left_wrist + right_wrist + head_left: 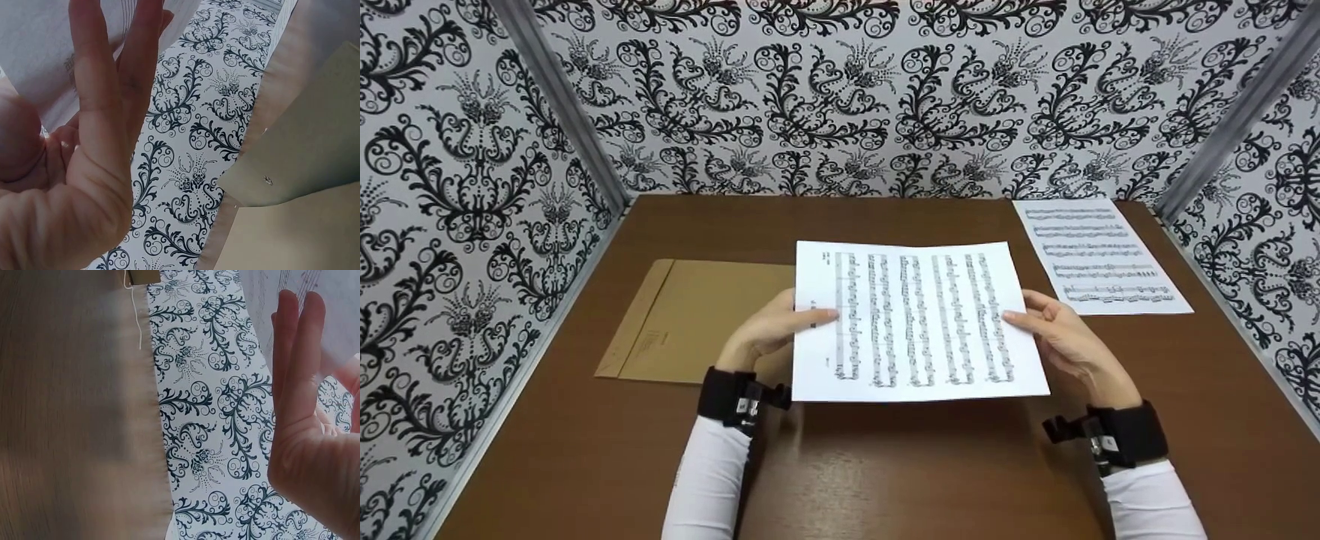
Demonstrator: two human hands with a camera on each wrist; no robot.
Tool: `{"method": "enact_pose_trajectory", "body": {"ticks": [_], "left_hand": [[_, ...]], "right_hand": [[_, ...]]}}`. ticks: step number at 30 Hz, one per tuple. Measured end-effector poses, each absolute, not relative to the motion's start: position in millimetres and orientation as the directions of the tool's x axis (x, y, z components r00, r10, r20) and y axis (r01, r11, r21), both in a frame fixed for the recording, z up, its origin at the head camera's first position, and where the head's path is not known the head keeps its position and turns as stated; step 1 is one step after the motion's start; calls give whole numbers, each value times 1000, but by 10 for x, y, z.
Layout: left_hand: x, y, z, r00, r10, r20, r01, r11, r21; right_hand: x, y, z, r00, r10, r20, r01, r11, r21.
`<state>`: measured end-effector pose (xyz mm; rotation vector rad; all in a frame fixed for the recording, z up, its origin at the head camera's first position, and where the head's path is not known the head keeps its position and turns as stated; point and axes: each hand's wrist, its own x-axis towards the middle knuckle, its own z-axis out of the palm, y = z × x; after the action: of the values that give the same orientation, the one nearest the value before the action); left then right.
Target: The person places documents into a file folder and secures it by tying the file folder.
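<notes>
A sheet of music (904, 322) is held up over the table, turned sideways so its staves run up and down. My left hand (769, 328) pinches its left edge, thumb on the printed face and fingers behind. At the right edge my right hand (1069, 341) grips it the same way, thumb in front. Both wrist views show the fingers (95, 73) extended behind the paper. A brown envelope (701, 319) lies flat on the left, its right part hidden behind the sheet and the left hand.
A second music sheet (1102, 259) lies face up at the table's back right. The brown table (840, 480) is enclosed by patterned walls (855, 97) at the back and sides. In the right wrist view, a thin white string (136, 320) hangs near a brown corner.
</notes>
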<state>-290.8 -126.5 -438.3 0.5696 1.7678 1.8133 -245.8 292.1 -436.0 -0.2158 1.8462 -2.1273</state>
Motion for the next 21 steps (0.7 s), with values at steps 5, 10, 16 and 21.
{"method": "enact_pose_trajectory", "body": {"ticks": [5,10,16,21], "left_hand": [[-2901,-1263,-4382,-756,650,-71,-74,23,997],[-2896,-1234,-4386,-747,662,-63,-57,30,998],[-2898,-1211,-4414,-736,673,-68,-56,39,998],[-2911,-1198,-4438,-717,694,-59,-44,40,998]], "right_hand": [[-2444,2921,-4355,-937,-339,-85,134,-124,-983],[-2439,2905,-4368,-934,-351,-71,113,-101,-988],[-2428,2864,-4370,-926,-363,-100,132,-64,-989],[-2418,2855,-4365,-913,-391,-116,147,-51,-988]]}}
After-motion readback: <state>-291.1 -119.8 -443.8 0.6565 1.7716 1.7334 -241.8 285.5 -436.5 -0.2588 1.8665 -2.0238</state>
